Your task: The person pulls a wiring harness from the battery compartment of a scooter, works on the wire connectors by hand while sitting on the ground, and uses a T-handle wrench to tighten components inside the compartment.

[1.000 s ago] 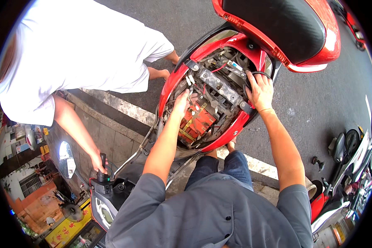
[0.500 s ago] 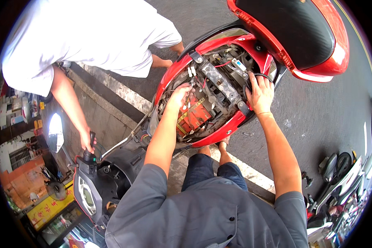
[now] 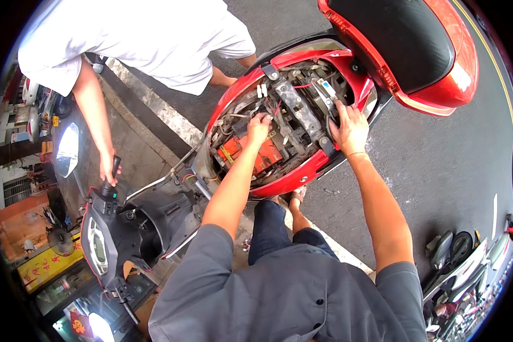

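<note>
The red scooter's body (image 3: 290, 185) stands opened up in front of me, its inner parts bare. My left hand (image 3: 258, 129) is closed among thin wires above an orange-red battery (image 3: 267, 155) with a yellow strap. What its fingertips pinch is too small to make out. Further right, my right hand (image 3: 350, 128) bends its fingers down beside a metal box with a white and blue label (image 3: 326, 88). Something black and cable-like shows at those fingers, partly hidden by them. Between my hands runs a grey metal bracket (image 3: 297, 108). Two white connectors (image 3: 261, 90) lie beyond my left hand.
A black seat with a red tail piece (image 3: 407, 51) is tipped up at the far right. Someone in a white shirt (image 3: 137, 40) grips the handlebar (image 3: 111, 185) at left. Parked scooters (image 3: 461, 273) line the lower right. A white line (image 3: 154, 105) crosses the road.
My right hand has shifted left and slightly down, from the scooter's rim toward the labelled box. The black loop around it no longer shows. My left hand stays among the wires.
</note>
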Action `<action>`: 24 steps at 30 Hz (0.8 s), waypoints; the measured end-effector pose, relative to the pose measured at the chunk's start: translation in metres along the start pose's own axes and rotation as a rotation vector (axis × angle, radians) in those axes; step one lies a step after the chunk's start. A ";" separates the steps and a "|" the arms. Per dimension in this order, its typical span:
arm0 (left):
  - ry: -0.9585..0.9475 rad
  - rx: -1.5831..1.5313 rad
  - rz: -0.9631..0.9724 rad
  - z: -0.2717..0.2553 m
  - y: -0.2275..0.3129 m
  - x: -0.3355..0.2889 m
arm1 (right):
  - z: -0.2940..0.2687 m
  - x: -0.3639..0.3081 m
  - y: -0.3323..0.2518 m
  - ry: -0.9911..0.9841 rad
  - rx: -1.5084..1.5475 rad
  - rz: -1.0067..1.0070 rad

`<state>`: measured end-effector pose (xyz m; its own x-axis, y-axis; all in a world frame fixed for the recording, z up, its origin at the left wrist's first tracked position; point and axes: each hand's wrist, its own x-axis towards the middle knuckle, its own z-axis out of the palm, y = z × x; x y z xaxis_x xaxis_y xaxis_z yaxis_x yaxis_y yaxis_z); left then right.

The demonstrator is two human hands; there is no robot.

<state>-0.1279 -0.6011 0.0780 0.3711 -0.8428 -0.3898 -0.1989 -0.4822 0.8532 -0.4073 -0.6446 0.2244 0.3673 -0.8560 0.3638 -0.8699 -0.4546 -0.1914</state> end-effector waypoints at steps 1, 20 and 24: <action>-0.012 -0.109 -0.154 0.005 -0.002 0.005 | 0.000 -0.001 0.001 0.001 -0.015 0.000; 0.215 -1.095 -0.246 -0.010 -0.016 0.051 | 0.002 0.000 0.000 -0.050 -0.034 -0.011; 0.358 -1.197 -0.256 0.005 -0.008 0.053 | 0.002 -0.001 0.002 -0.026 -0.060 -0.021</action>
<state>-0.1117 -0.6430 0.0489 0.5375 -0.5565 -0.6336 0.7838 0.0527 0.6187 -0.4086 -0.6453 0.2219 0.3934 -0.8529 0.3432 -0.8797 -0.4577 -0.1290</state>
